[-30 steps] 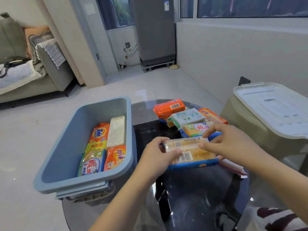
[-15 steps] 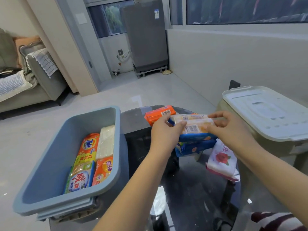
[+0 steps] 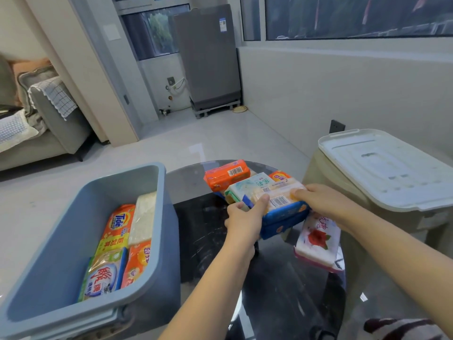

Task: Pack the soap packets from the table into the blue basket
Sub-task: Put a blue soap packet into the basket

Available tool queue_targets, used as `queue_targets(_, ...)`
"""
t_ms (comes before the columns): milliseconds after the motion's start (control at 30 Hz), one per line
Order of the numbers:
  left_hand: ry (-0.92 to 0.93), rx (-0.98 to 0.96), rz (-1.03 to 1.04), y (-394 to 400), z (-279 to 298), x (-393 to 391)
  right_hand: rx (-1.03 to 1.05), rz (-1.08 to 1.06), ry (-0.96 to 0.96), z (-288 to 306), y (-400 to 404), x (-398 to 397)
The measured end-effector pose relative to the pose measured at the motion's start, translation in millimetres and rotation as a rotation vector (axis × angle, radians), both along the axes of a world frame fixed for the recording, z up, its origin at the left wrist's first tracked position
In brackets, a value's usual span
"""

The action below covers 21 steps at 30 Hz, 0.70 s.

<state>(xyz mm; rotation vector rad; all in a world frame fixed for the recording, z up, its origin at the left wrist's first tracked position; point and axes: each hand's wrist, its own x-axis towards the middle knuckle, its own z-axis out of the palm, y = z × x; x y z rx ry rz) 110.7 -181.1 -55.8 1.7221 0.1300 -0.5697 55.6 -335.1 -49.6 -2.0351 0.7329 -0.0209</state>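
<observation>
The blue basket [image 3: 61, 241] stands at the left on the round glass table [image 3: 282, 290] and holds several soap packets [image 3: 117, 231]. Between both hands I hold a yellow and blue soap packet [image 3: 279, 201] with a barcode, lying on another blue packet [image 3: 282, 224]. My left hand [image 3: 245, 219] grips its left end and my right hand [image 3: 323, 201] its right end. Behind it lie an orange packet [image 3: 225, 175], a white-green packet [image 3: 247, 186] and another orange one [image 3: 279, 177]. A white packet with a red flower [image 3: 317, 241] lies at the table's right.
A beige bin with a white lid [image 3: 387, 168] stands close to the table's right. A grey sofa [image 3: 44, 123] sits at the far left, a grey appliance [image 3: 208, 57] at the back wall. Pale floor stretches beyond the table.
Both hands lifted the yellow and blue packet from the table's near side and carried it away from me, onto the pile. The white flower packet came into sight.
</observation>
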Motion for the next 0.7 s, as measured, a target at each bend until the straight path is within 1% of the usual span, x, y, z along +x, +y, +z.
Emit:
queue_targets(33, 0.026, -0.045, 0.007, 0, -1, -1, 0.0, 0.002, -0.01, 1, 2, 0)
queue_targets(133, 0.023, -0.12, 0.016, 2, -1, -1, -0.005, -0.012, -0.063, 4, 7, -2)
queue_targets(333, -0.006, -0.16, -0.043, 26, 16, -3, -0.044, -0.003, -0.212, 20, 25, -10)
queue_targets(433, -0.046, -0.188, -0.115, 42, 35, -8, 0.052, -0.03, -0.37, 34, 38, -12)
queue_targets(533, -0.091, -0.283, -0.224, 59, 58, -13, 0.173, -0.052, -0.505, 49, 52, -9)
queue_targets(633, -0.108, -0.333, -0.278, 78, 77, -16, 0.294, -0.022, -0.577, 62, 67, -2)
queue_targets(700, -0.089, -0.336, -0.278, 92, 88, -13, 0.326, 0.019, -0.599, 67, 76, 3)
